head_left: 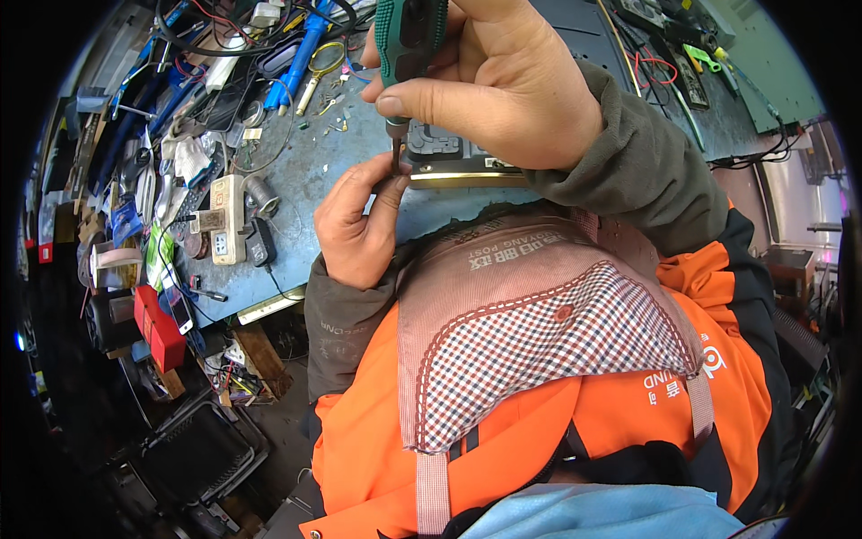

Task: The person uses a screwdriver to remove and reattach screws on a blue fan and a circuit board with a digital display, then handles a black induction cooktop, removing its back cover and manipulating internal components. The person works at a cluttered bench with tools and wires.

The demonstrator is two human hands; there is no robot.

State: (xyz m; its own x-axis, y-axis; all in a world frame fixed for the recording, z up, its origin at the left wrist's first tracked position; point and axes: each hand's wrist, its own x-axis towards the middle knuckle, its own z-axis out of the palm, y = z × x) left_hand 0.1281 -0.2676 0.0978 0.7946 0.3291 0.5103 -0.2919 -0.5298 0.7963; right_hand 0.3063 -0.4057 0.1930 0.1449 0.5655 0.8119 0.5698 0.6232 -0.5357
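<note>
My right hand (503, 85) is wrapped around a screwdriver (410, 49) with a green and black handle, held upright with its thin shaft pointing down. Below it, my left hand (357, 220) pinches thumb and forefinger at the lower end of the shaft; whether a screw sits between them is hidden. Right beside those fingertips lies a dark electronic device (435, 144) with a gold-coloured front edge. My right hand covers part of it.
Blue-handled tools (305, 54), a magnifying glass (325, 61) and small loose parts lie on the blue bench (296, 162). Further left are a white power strip (228, 216), a black adapter (260, 241) and a red box (160, 328). Wires and boards crowd the far right.
</note>
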